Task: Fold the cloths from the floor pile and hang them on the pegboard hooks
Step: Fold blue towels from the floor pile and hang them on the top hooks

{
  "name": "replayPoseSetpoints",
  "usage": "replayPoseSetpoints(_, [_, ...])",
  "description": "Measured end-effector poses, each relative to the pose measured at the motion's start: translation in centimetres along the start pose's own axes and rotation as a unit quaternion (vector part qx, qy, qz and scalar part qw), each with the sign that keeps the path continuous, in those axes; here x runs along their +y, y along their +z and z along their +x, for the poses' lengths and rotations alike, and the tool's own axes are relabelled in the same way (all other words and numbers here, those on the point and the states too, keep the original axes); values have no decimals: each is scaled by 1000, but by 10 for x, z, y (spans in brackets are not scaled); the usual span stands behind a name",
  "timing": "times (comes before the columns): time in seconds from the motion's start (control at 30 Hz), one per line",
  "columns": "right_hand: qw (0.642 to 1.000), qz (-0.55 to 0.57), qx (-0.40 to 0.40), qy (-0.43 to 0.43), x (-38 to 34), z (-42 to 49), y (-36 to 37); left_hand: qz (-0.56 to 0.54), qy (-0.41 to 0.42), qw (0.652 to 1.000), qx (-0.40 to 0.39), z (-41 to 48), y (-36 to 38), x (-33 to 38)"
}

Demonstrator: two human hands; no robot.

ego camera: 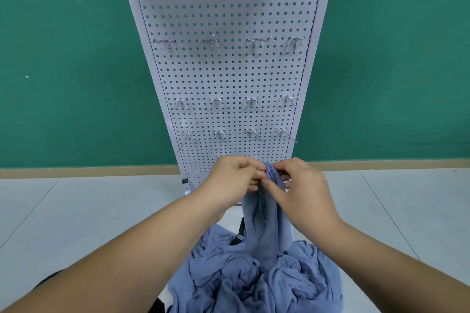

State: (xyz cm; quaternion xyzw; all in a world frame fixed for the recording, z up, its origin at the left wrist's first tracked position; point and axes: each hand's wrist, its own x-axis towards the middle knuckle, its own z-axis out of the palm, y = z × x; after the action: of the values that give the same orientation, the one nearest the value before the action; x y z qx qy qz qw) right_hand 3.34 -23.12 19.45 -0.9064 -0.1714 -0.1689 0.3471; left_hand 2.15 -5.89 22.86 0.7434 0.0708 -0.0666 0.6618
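I'd match the top corners of the blue cloth [264, 213] and draw its edge taut before folding, so it sits flat on a hook [220, 134]. My left hand [232, 176] and right hand [301, 193] both pinch its bunched top edge at lower centre of the frame. The cloth hangs below them into the floor pile [254, 284], in front of the pegboard [229, 79].

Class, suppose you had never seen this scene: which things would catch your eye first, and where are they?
The left hand and right hand meet low at centre, pinching the top of a blue cloth that hangs to a crumpled blue pile on the floor. Behind rises a white pegboard with rows of metal hooks, against a green wall.
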Motion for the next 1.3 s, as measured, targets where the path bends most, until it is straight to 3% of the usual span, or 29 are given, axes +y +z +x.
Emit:
replayPoseSetpoints(0.1, [998,46,3,32,1,6,-6,113,76,990,22,5,-10,-4])
replayPoseSetpoints(0.23, [989,129,-26,63,3,13,-16,400,157,902,45,16,-25,-21])
replayPoseSetpoints(0.37, [983,171,-23,62,13,19,-30,501,120,856,33,23,-35,-29])
replayPoseSetpoints(0.5, [986,144,-43,75,33,23,-40,549,147,822,38,23,-48,-22])
replayPoseSetpoints(0.6, [989,85,-77,97,47,23,-40,546,166,820,49,21,-50,-15])
replayPoseSetpoints(0.77, [974,149,-118,123,45,22,-35,396,190,896,56,16,-41,-7])
replayPoseSetpoints(0.83, [964,201,-131,113,39,22,-34,423,178,888,23,16,-39,-6])
replayPoseSetpoints(0.97, [956,243,-144,82,27,20,-26,520,178,835,-15,19,-40,-9])
replayPoseSetpoints(1.13, [962,229,-145,35,16,15,-16,362,133,915,-121,20,-31,-7])
replayPoseSetpoints(1.3, [952,255,-160,58,12,10,-8,354,191,913,-67,23,-26,-7])
